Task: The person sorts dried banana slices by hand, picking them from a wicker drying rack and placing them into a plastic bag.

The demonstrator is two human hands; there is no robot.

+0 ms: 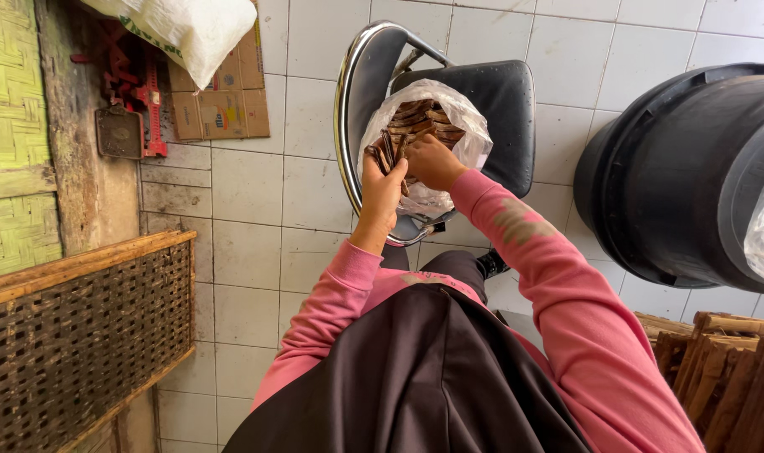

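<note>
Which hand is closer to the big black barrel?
Right. The right hand sits in the plastic bag, on the side toward the black barrel; the left hand is farther off.

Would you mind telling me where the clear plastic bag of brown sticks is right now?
In the head view, the plastic bag sits upper centre on the black chair, between both hands, left of the black barrel.

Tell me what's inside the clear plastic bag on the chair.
The plastic bag holds stacked flat brown strips. The right hand reaches into it; the left hand grips a few strips at its mouth. The hands and the cloudy plastic hide the lower contents.
</note>
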